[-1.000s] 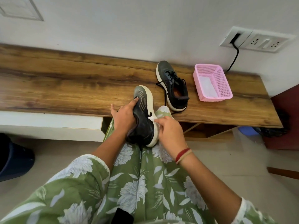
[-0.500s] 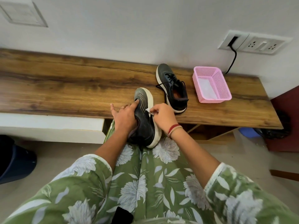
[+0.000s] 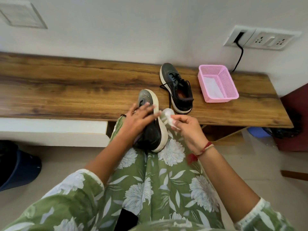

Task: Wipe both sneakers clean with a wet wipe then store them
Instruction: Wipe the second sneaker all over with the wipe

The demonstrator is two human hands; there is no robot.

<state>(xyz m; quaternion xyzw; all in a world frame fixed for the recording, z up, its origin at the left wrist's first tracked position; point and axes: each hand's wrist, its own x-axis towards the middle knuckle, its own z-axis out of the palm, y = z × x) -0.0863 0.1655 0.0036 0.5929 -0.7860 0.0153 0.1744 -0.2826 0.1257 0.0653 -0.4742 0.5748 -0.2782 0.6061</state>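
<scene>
Wooden bench (image 3: 66, 90) is stretching along the far wall. I'm watching the left hand (image 3: 136, 120) lying flat-fingered on the sneaker (image 3: 155, 130) in the lap, the right hand (image 3: 188, 129) pinching the wet wipe (image 3: 168, 116) beside its sole. Pressed so loosely, it could be sliding off the knees; it's looking dark, cream-soled.

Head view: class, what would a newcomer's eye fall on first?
A dark sneaker lies on the lap, the left hand resting on it while the right hand pinches a wipe beside its sole. A second sneaker and a pink basket sit on the bench behind.
</scene>
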